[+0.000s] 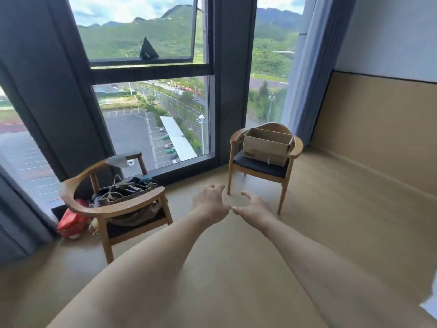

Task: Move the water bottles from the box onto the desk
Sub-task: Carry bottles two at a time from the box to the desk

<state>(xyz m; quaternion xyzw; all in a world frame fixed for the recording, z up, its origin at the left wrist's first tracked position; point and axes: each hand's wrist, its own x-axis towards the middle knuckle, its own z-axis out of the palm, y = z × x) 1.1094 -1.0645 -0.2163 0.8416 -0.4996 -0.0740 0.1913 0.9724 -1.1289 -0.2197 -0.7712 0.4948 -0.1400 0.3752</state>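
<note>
Head view: left hand (pixel 210 202) and right hand (pixel 254 204) hold nothing, fingers loosely curled, well short of box (pixel 268 146); bottles possibly hidden inside.

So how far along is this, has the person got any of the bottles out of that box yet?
Nothing looks done yet. The cardboard box sits on the far chair by the window; no bottles or desk show in this view. Both the left hand and right hand reach forward, holding nothing, short of the box. Everything remains: reaching it, lifting bottles out, carrying them over.
</note>
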